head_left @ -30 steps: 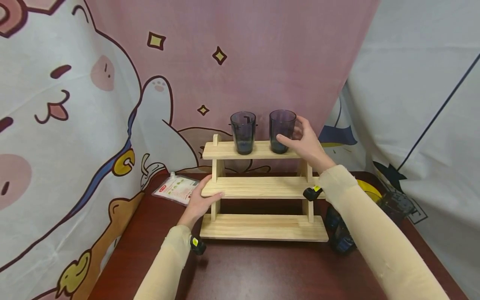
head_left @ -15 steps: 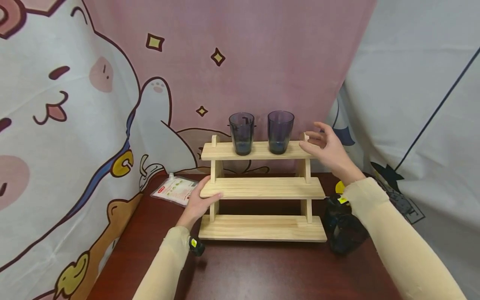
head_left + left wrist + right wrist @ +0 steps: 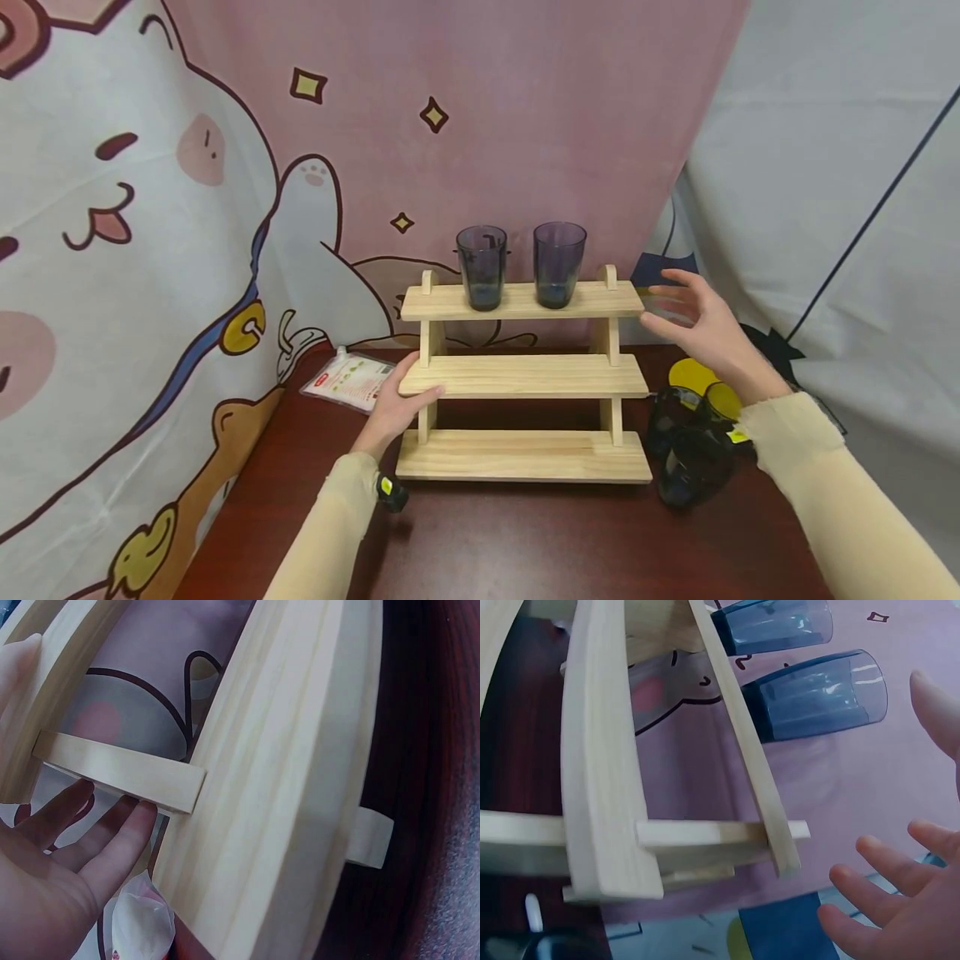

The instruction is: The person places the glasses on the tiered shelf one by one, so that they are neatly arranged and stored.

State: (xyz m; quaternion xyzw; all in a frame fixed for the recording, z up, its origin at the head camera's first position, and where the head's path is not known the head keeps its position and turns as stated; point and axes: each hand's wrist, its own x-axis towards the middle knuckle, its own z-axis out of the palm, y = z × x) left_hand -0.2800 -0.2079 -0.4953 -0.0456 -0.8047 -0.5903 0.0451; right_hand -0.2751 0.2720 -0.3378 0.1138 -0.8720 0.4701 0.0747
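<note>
A three-tier wooden display stand (image 3: 525, 377) stands on the dark red-brown table (image 3: 517, 542). Two bluish-purple drinking glasses, a left glass (image 3: 482, 268) and a right glass (image 3: 557, 267), sit upright and apart on its top shelf. My left hand (image 3: 384, 414) grips the left end of the middle shelf, thumb at the front edge; in the left wrist view its fingertips touch the side support (image 3: 124, 769). My right hand (image 3: 708, 333) hangs in the air just right of the top shelf, fingers spread and holding nothing. The right wrist view shows it apart from both glasses.
Right of the stand, partly under my right forearm, is a cluster of dark glasses (image 3: 690, 467) with yellow round pieces (image 3: 692, 377). A white printed pouch (image 3: 351, 379) lies behind my left hand. A patterned cloth (image 3: 525, 125) hangs close behind.
My right hand has let go of the right glass on the top shelf and moved right and downward. That glass stays in place. The left hand keeps its hold on the stand.
</note>
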